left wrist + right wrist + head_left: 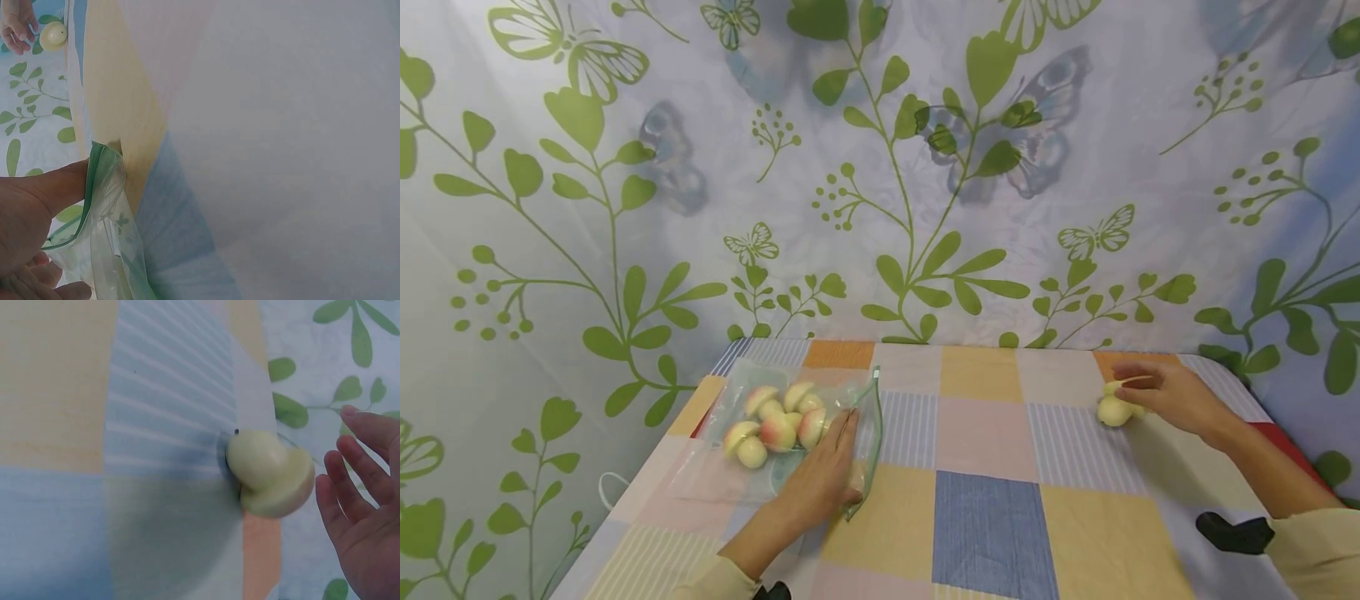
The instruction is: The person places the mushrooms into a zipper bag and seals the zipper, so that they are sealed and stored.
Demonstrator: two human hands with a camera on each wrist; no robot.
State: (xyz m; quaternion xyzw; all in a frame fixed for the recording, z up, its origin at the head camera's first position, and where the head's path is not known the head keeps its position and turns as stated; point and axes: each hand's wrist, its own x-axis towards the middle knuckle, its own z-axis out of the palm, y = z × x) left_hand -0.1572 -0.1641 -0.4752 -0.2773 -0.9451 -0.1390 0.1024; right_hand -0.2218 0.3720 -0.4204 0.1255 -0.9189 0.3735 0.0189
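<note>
A clear zip bag (700, 475) with a green-edged mouth lies at the left of the table, with several pale yellow, pink-tinged mushroom-shaped pieces (778, 432) inside. My left hand (823, 471) grips the bag by its mouth. In the left wrist view, the thumb (62, 184) passes behind the green zip edge (94, 165), the other fingers curling below. At the far right of the table sits one more mushroom-shaped piece (256, 459), tipped on its side. Beside it my right hand (369, 494) hovers, fingers loosely bent, with a small gap between.
A patchwork cloth (985, 533) covers the table. Behind it hangs a curtain (880, 167) printed with leaves and butterflies. A white cable loop (606, 487) shows off the table's left edge.
</note>
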